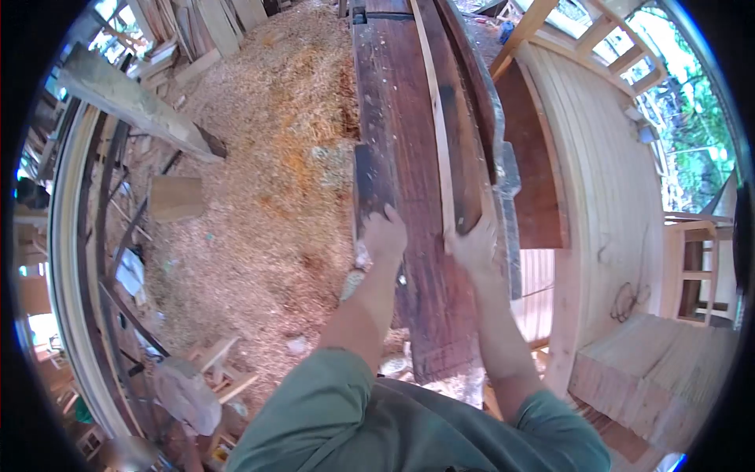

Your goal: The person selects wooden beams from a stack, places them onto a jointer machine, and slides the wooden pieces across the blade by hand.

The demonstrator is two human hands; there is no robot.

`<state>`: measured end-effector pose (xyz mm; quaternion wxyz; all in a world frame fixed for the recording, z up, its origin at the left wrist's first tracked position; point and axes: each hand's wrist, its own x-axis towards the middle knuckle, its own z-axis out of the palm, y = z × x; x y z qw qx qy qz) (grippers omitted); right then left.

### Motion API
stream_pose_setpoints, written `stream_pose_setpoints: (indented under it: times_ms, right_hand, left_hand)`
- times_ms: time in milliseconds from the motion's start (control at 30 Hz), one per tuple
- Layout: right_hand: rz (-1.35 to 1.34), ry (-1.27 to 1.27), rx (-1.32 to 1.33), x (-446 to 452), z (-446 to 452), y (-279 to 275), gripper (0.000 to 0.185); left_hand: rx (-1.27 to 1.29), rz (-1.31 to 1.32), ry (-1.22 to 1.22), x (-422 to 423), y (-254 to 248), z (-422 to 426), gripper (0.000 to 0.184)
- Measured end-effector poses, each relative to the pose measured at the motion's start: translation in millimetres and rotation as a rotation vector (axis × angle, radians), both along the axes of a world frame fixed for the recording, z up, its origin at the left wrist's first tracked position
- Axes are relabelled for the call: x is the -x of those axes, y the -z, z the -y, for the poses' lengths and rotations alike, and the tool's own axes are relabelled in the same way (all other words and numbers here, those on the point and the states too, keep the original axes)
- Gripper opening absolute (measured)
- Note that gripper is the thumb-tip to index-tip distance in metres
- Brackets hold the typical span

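A long dark-brown wooden workbench (417, 291) runs away from my body. A thin pale wooden strip (437, 118) lies lengthwise along it. My right hand (475, 242) closes around the near end of this strip, its fingers partly hidden. Over the bench's left edge is my left hand (384, 234), fingers somewhat apart, and I see nothing held in it. Just beyond that hand, a dark flat piece (366, 177) sits along the same edge. To the right of the strip stretches a dark raised board (472, 86).
Wood shavings (267, 204) cover the floor on the left, with a small board (175, 198) on them. A thick beam (141, 106) slants at upper left. Pale planks (605, 157) and a large wood block (653, 374) stand at right.
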<state>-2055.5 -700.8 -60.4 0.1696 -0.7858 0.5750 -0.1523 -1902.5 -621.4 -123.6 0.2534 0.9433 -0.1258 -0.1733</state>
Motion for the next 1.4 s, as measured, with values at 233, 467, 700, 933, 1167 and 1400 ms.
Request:
stream_pose_setpoints:
  times_ms: [233, 467, 700, 933, 1167, 1400]
  right_hand:
    - [-0.033, 0.111, -0.320, 197.0, -233.3, -26.1, 0.093]
    - [-0.142, 0.316, -0.495, 373.2, -459.8, -67.8, 0.084]
    - [-0.274, 0.627, -0.689, 441.6, -539.0, -70.1, 0.083]
    - [-0.337, 0.700, -0.786, 460.0, -552.4, -61.1, 0.083]
    - [-0.387, 0.619, -0.817, 446.9, -536.0, -52.0, 0.083]
    - [-0.369, 0.317, -0.714, 363.2, -422.6, -26.4, 0.089]
  left_hand:
    - [0.379, 0.599, 0.088, 19.5, 19.5, -20.0, 0.042]
    - [0.664, 0.135, 0.452, 149.4, -6.7, -46.0, 0.051]
    - [0.438, -0.186, 0.871, 294.9, -44.0, -191.8, 0.067]
    - [0.379, -0.264, 0.919, 306.4, -40.4, -219.0, 0.071]
    - [0.430, -0.122, 0.755, 216.9, -38.0, -110.7, 0.072]
    - [0.447, 0.186, 0.188, 71.5, -17.7, -29.3, 0.063]
